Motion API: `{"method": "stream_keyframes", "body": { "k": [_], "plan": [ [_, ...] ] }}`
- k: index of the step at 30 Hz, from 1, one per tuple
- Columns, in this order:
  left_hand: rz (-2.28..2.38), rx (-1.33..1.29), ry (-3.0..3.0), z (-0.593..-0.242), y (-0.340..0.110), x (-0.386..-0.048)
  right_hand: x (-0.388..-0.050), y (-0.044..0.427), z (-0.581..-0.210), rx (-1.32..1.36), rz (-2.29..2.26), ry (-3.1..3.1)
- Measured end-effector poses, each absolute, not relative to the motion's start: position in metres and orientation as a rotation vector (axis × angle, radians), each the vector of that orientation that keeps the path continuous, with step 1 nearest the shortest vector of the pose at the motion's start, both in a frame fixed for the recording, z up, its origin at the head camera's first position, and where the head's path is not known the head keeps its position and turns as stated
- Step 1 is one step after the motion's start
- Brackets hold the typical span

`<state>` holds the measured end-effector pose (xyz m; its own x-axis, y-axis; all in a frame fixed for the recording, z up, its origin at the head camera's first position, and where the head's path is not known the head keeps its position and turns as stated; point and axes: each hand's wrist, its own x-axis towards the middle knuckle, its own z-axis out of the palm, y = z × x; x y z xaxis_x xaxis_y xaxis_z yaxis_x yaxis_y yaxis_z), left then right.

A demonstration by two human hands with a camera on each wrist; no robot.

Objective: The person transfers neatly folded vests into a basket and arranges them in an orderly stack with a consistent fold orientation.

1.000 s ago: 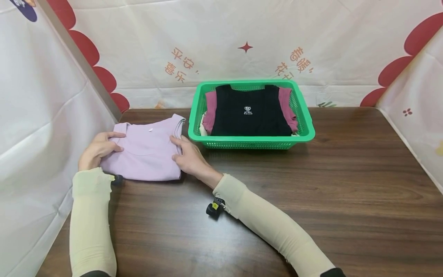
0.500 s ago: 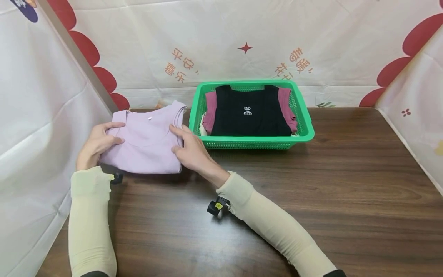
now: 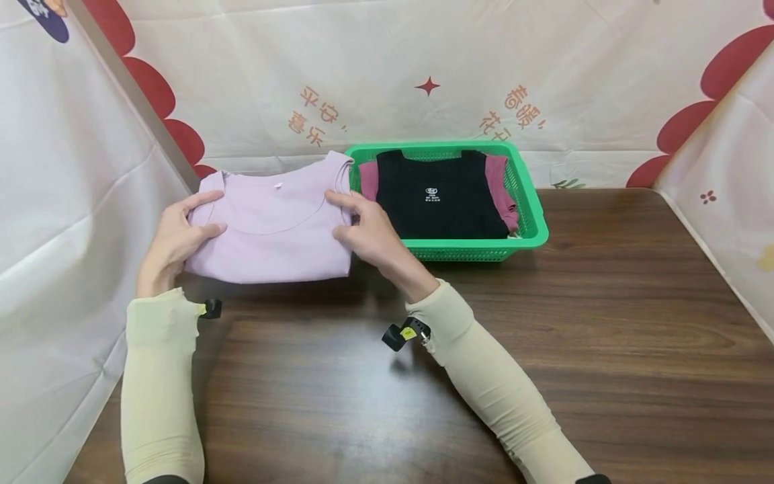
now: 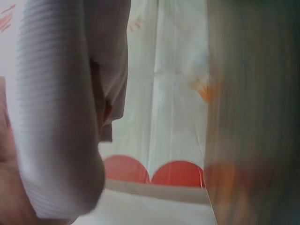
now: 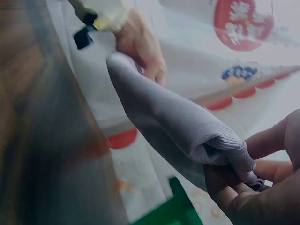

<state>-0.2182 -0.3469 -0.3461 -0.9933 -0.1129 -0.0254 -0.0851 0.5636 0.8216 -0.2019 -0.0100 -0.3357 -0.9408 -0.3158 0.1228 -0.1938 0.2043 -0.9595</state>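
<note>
A folded lilac shirt (image 3: 272, 235) hangs above the table, held between two hands. My left hand (image 3: 175, 235) grips its left side, thumb on top and the other fingers partly hidden by the cloth. On the other side, my right hand (image 3: 371, 232) pinches the right edge near the sleeve. In the right wrist view, the folded layers of the shirt (image 5: 173, 117) lie between thumb and fingers of the right hand (image 5: 272, 183). The shirt's right end overlaps the left part of a green basket (image 3: 535, 218) in the head view, hiding that corner.
Inside the basket lies a folded black shirt (image 3: 444, 202) with pink sleeves (image 3: 498, 185). The brown wooden table (image 3: 605, 323) extends to the right. A white printed curtain (image 3: 423, 40) stands behind, and another white sheet (image 3: 66, 202) borders the left side.
Both hands have lifted the folded lilac shirt off the table. It has moved up and to the right, nearer the basket, and now covers the basket's left corner from view.
</note>
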Motion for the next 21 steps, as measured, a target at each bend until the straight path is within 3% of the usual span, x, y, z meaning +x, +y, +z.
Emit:
{"method": "stream_keyframes", "body": {
  "k": [21],
  "plan": [
    [-1.672,-0.108,-2.522,-0.337,-0.273,-0.220,-0.227,0.077,-0.324,-0.467,-1.949,2.255]
  ]
}}
